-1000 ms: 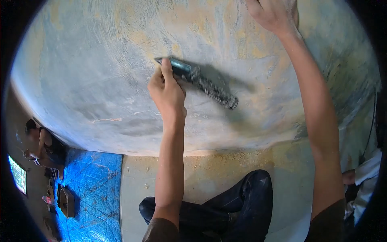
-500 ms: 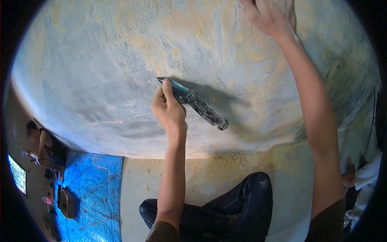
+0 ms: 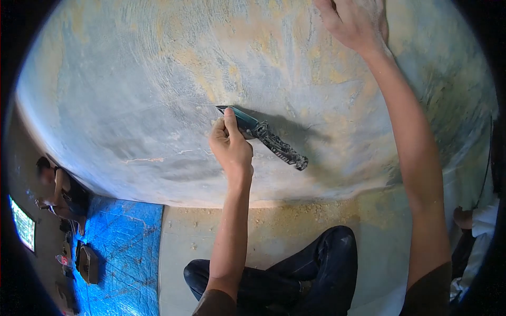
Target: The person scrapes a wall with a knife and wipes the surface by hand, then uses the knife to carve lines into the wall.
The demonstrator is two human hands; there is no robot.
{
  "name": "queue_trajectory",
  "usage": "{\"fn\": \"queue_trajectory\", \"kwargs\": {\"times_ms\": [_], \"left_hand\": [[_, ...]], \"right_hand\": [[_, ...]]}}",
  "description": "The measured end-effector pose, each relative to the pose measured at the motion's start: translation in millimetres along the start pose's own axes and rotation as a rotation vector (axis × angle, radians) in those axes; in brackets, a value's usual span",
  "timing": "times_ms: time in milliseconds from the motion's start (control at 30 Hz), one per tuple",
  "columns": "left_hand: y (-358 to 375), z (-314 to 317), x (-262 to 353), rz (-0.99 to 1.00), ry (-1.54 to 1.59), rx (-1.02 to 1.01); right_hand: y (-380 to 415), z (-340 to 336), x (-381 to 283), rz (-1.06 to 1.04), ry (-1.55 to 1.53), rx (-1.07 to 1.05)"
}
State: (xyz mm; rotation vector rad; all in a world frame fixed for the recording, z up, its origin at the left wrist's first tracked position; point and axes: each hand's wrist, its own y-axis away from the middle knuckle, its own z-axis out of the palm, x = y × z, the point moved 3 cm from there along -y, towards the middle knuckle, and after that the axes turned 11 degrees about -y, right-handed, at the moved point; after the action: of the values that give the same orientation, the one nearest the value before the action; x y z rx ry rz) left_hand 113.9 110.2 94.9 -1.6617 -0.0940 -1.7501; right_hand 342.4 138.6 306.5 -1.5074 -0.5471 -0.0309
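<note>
In my left hand (image 3: pixel 231 146) is a folding knife (image 3: pixel 282 147) with a dark patterned handle. The thumb and fingers pinch it by the blade, the thumb lying on the flat. Its tip points left at the wall surface (image 3: pixel 174 126), and the handle slants down to the right, casting a shadow on the wall. My right hand (image 3: pixel 354 21) rests against the same wall at the top of the view, with its fingers stretched out and partly cut off by the frame edge. The wall is curved, grey-blue with yellowish patches and scratch marks.
Crumbs (image 3: pixel 311 213) lie along the wall's foot by my crossed legs (image 3: pixel 321 263). On the left are a blue tarp (image 3: pixel 124 231), an open box (image 3: pixel 87 263) and a seated person (image 3: pixel 68 195). At the far right, another person's white sleeve (image 3: pixel 484 221) shows.
My left hand and the knife have shifted slightly right and down along the wall. My right hand stays in place.
</note>
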Motion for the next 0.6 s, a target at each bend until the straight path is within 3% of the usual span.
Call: {"fn": "queue_trajectory", "kwargs": {"times_ms": [600], "left_hand": [[-16.8,0.3,38.4,-0.075,0.044,-0.051]], "right_hand": [[2.0,3.7,2.7,-0.048,0.004,0.058]]}}
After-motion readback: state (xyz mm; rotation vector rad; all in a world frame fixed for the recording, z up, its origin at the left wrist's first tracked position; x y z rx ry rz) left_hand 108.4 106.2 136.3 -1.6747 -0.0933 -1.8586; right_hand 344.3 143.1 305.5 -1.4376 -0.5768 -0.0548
